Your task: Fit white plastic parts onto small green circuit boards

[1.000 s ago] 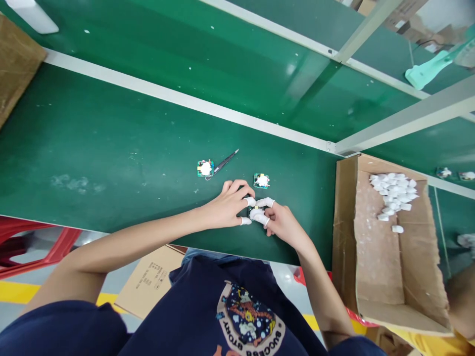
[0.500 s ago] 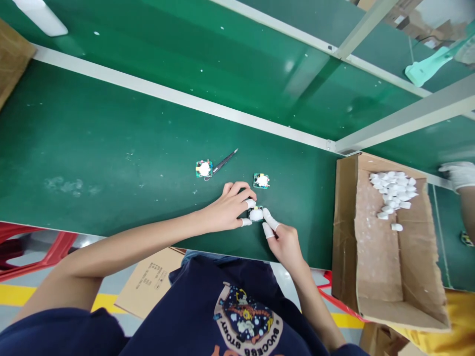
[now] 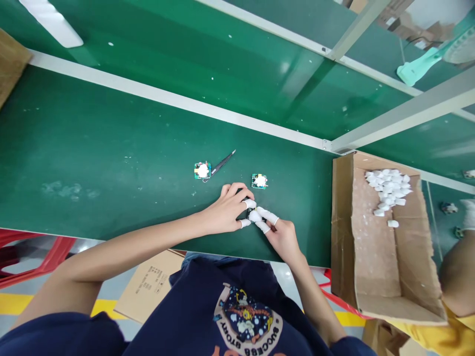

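Observation:
My left hand [image 3: 226, 210] and my right hand [image 3: 280, 232] meet on the green belt [image 3: 92, 148] near its front edge. Both wear white finger cots. Between the fingertips sits a small circuit board with a white cap [image 3: 254, 215], pinched from the left by my left thumb and forefinger and from the right by my right fingertips. Two more small green boards with white caps lie just beyond: one [image 3: 202, 170] to the left, one [image 3: 259, 181] straight ahead. Black tweezers [image 3: 222, 162] lie beside the left board.
An open cardboard box [image 3: 343, 222] at the right holds several white caps [image 3: 388, 190]. Another person's arm [image 3: 454, 277] shows at the far right. Grey metal rails [image 3: 178, 101] cross the belt. A flat carton [image 3: 148, 287] lies on the floor below.
My right fingertips drew back from the capped board half a second ago and have closed on it again. The other person's gloved hand reached in at right and has withdrawn.

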Action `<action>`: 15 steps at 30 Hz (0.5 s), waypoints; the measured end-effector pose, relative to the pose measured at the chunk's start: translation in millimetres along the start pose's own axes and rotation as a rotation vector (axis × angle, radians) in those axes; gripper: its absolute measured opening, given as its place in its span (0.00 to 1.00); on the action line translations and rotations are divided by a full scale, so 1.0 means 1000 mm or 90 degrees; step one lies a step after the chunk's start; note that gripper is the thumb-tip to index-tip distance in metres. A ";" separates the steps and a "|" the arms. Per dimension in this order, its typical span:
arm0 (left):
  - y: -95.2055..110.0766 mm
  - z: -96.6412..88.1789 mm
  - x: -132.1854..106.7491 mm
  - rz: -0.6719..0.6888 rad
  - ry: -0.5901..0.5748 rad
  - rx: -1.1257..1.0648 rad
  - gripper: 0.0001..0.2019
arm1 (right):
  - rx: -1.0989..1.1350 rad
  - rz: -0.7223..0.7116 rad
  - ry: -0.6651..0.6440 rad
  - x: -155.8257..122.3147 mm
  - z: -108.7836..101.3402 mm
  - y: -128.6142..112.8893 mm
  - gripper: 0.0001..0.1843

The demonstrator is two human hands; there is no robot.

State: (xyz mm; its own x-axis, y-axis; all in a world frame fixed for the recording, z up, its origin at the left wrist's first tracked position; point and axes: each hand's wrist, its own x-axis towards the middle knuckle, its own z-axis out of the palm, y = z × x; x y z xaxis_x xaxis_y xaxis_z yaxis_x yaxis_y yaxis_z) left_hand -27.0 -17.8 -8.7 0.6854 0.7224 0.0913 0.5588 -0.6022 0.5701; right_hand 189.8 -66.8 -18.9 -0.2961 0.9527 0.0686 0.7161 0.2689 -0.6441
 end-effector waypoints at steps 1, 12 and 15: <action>0.000 0.000 0.000 -0.003 -0.003 -0.002 0.13 | 0.022 0.011 -0.010 0.001 0.001 0.000 0.16; -0.002 -0.005 0.002 -0.022 0.009 -0.011 0.16 | 0.021 0.084 -0.107 0.020 -0.001 -0.012 0.13; -0.005 -0.006 0.004 -0.040 0.011 0.018 0.15 | -0.047 0.099 -0.113 0.025 -0.002 -0.016 0.10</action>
State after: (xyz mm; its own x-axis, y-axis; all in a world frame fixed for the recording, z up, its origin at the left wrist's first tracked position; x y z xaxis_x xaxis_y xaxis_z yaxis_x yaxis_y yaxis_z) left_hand -30.1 -10.1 -6.2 0.6404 0.7649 0.0694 0.6143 -0.5643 0.5515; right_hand 172.5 -46.9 -5.3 -0.2809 0.9453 -0.1658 0.8039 0.1374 -0.5787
